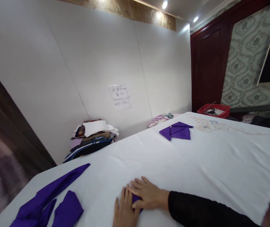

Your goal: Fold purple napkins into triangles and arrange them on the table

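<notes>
Both of my hands press down on a small folded purple cloth [136,200] at the near middle of the table, covering most of it. My left hand [126,208] lies flat with its fingers stretched forward along the cloth's left side. From the right, my right hand [146,194] reaches across, fingers extended and flat, its fingertips close to the left hand's. Only a little purple shows between the hands. To the left lie a long purple cloth [47,192] with a pointed end and a smaller folded purple cloth [68,209].
A folded purple cloth [181,131] rests farther back on the white-covered table [220,164]. Behind the table's far edge are a stack of clothes [94,135], pinkish cloth [158,120] and a red basket [226,112]. A handwritten sign [120,96] hangs on the white wall.
</notes>
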`<action>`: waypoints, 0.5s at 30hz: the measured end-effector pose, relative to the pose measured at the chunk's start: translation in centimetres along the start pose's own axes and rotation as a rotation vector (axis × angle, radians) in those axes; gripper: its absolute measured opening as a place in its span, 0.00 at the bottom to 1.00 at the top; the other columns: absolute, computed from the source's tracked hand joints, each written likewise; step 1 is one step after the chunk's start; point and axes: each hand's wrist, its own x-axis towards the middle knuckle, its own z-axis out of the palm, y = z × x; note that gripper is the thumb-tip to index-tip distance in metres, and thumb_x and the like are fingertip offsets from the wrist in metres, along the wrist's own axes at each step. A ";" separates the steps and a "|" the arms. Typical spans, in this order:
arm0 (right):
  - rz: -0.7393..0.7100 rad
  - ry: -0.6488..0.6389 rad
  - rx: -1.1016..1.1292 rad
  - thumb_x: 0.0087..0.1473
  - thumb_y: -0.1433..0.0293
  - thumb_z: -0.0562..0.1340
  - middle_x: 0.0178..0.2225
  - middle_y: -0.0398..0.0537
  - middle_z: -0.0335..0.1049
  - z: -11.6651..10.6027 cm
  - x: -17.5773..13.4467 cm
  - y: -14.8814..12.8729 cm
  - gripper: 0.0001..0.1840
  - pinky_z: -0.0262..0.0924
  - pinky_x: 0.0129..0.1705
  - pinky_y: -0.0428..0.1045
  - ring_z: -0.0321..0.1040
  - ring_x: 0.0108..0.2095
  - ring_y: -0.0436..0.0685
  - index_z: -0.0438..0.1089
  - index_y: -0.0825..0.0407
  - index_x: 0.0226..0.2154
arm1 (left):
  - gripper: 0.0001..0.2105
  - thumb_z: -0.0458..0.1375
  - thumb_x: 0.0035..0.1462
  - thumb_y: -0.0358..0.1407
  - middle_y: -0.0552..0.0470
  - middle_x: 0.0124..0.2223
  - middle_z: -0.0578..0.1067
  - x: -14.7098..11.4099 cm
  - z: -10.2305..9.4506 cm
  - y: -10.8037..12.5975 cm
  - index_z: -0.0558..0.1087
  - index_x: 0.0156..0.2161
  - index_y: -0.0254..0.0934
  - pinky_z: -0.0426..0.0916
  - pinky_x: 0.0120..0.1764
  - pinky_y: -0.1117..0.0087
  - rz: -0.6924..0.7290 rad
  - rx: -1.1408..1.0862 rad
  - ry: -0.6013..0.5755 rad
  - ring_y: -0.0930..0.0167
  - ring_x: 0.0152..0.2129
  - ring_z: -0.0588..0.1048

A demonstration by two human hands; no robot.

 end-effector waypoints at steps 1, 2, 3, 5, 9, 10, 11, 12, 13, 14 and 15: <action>0.014 0.005 -0.024 0.55 0.46 0.46 0.63 0.55 0.38 -0.1 -0.3 0.4 0.39 0.24 0.59 0.62 0.32 0.62 0.62 0.41 0.48 0.62 | 0.29 0.39 0.55 0.40 0.48 0.65 0.44 0.1 0.3 -0.3 0.47 0.62 0.31 0.41 0.58 0.53 -0.014 -0.021 0.013 0.63 0.61 0.42; 0.024 0.006 -0.046 0.55 0.46 0.46 0.63 0.56 0.39 -0.2 -0.6 0.7 0.39 0.24 0.59 0.62 0.33 0.62 0.62 0.42 0.48 0.62 | 0.29 0.38 0.56 0.40 0.47 0.65 0.44 0.1 0.7 -0.7 0.47 0.62 0.31 0.42 0.58 0.53 -0.028 -0.042 0.034 0.63 0.61 0.42; 0.031 0.004 -0.064 0.55 0.46 0.46 0.63 0.57 0.40 -0.3 -1.0 1.1 0.39 0.24 0.59 0.62 0.33 0.62 0.62 0.42 0.49 0.62 | 0.28 0.38 0.57 0.40 0.46 0.65 0.44 0.1 1.2 -1.1 0.48 0.62 0.31 0.43 0.58 0.52 -0.045 -0.063 0.059 0.63 0.61 0.42; 0.044 -0.001 -0.093 0.54 0.46 0.46 0.63 0.57 0.40 -0.5 -1.6 1.6 0.39 0.22 0.59 0.63 0.32 0.63 0.62 0.42 0.50 0.62 | 0.27 0.40 0.57 0.40 0.43 0.64 0.47 0.0 2.2 -2.2 0.52 0.61 0.32 0.44 0.57 0.51 -0.094 -0.105 0.110 0.61 0.61 0.44; 0.088 -0.011 -0.118 0.54 0.45 0.46 0.63 0.58 0.39 -0.8 -2.4 2.1 0.40 0.21 0.59 0.63 0.31 0.63 0.62 0.42 0.51 0.62 | 0.25 0.44 0.55 0.42 0.41 0.62 0.55 -0.6 3.6 -3.9 0.60 0.57 0.33 0.44 0.57 0.51 -0.185 -0.195 0.176 0.58 0.60 0.47; 0.097 -0.017 -0.119 0.54 0.45 0.46 0.63 0.57 0.38 -0.9 -2.4 2.2 0.40 0.21 0.59 0.63 0.30 0.63 0.62 0.42 0.51 0.62 | 0.25 0.45 0.54 0.42 0.41 0.62 0.56 -0.7 3.7 -4.1 0.61 0.56 0.34 0.44 0.57 0.52 -0.209 -0.224 0.195 0.59 0.60 0.48; 0.107 -0.026 -0.117 0.54 0.45 0.46 0.63 0.57 0.38 -0.9 -2.5 2.2 0.41 0.21 0.59 0.62 0.30 0.63 0.61 0.42 0.51 0.62 | 0.25 0.46 0.54 0.42 0.42 0.61 0.57 -0.8 3.6 -4.2 0.62 0.55 0.33 0.44 0.58 0.53 -0.236 -0.257 0.212 0.60 0.60 0.48; 0.115 -0.035 -0.113 0.54 0.45 0.46 0.63 0.57 0.37 -0.9 -2.5 2.2 0.41 0.20 0.59 0.62 0.29 0.63 0.61 0.42 0.51 0.62 | 0.25 0.46 0.53 0.42 0.42 0.61 0.58 -0.9 3.3 -4.3 0.63 0.53 0.33 0.44 0.58 0.54 -0.262 -0.296 0.227 0.61 0.60 0.49; 0.120 -0.042 -0.110 0.54 0.46 0.46 0.63 0.57 0.37 -0.9 -2.5 2.2 0.41 0.20 0.59 0.62 0.29 0.63 0.61 0.42 0.51 0.62 | 0.24 0.47 0.52 0.43 0.41 0.60 0.60 -0.9 3.0 -4.3 0.64 0.52 0.32 0.46 0.58 0.55 -0.281 -0.342 0.241 0.61 0.59 0.51; 0.124 -0.048 -0.105 0.54 0.46 0.46 0.64 0.57 0.37 -0.9 -2.6 2.2 0.41 0.19 0.59 0.62 0.29 0.63 0.61 0.42 0.51 0.62 | 0.24 0.48 0.50 0.43 0.40 0.58 0.62 -0.9 2.7 -4.3 0.65 0.50 0.31 0.48 0.58 0.57 -0.285 -0.396 0.255 0.61 0.58 0.54; 0.125 -0.053 -0.100 0.54 0.46 0.46 0.64 0.57 0.36 -0.8 -2.7 2.3 0.41 0.19 0.59 0.61 0.28 0.63 0.61 0.42 0.51 0.62 | 0.24 0.49 0.49 0.43 0.39 0.55 0.65 -1.0 2.4 -4.3 0.66 0.48 0.30 0.51 0.57 0.59 -0.275 -0.460 0.271 0.61 0.56 0.58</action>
